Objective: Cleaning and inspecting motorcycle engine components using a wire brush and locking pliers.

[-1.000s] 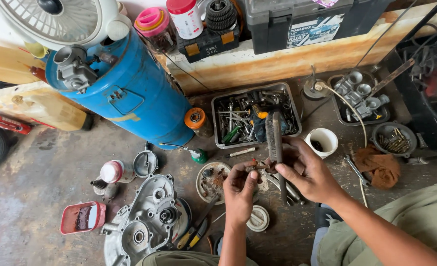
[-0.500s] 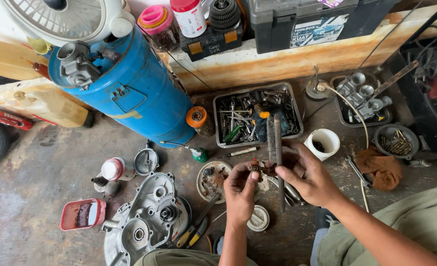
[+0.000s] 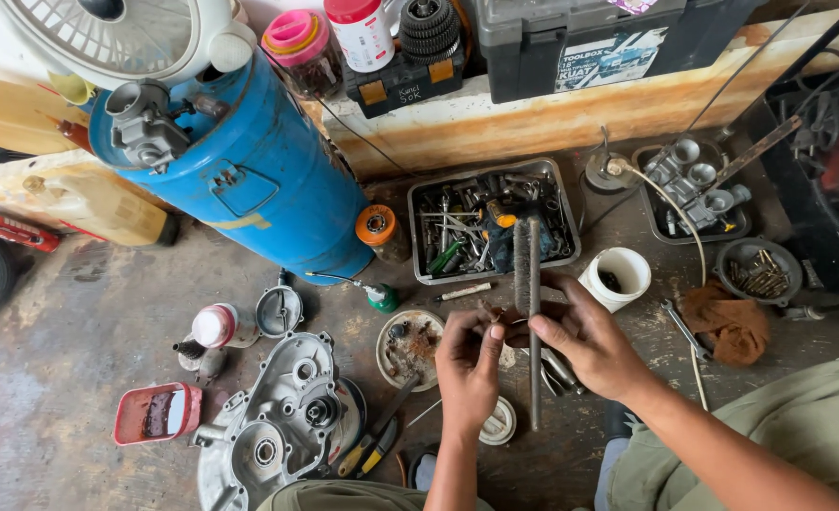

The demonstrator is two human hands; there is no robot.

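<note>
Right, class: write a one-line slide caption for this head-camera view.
Left hand pinches a small part against a long wire brush held by the right hand, above a cluttered workshop floor.

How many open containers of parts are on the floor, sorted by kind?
Rectangular grey metal tray of tools: 1
Black rectangular tray of carburettor parts: 1
Round dark bowl of bolts: 1
Round shallow dish of small parts: 1
White plastic cup: 1
Red rectangular tub: 1
Total: 6

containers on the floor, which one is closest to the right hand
The white cup, just above the right hand. The round dish of small parts lies beyond the left hand, farther off.
</note>
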